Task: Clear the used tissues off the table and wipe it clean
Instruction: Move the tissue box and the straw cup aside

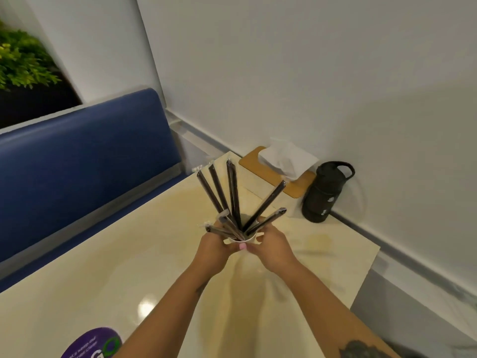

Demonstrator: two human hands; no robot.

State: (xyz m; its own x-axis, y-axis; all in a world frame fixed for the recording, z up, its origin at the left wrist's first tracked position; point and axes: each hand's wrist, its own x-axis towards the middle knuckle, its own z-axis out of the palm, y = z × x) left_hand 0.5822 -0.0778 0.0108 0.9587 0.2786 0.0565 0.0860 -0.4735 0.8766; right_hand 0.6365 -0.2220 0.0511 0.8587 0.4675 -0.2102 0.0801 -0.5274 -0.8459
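Glossy cream counter [103, 280], white walls, blue bench [77, 164] at 10 o'clock. Left hand [215, 250] and right hand [271, 248] both grip a cup [241, 240] of wrapped straws [233, 192]. Tissue box [284, 164] at 1 o'clock, black bottle [325, 193] beside it.

The cup [242, 239] is almost fully hidden between the left hand [214, 250] and the right hand [272, 248]; only a part of its white rim shows. The lower ends of the black straws [233, 192] are hidden inside it. The purple sticker [94, 343] on the tabletop [108, 267] is cut off by the bottom edge, and its text is too blurred to read. The small logo on the black bottle [326, 192] is too small to tell. The tissue box [275, 173] is partly covered by its white tissue [289, 157]. The green plant [23, 58] is cut off at the left edge.
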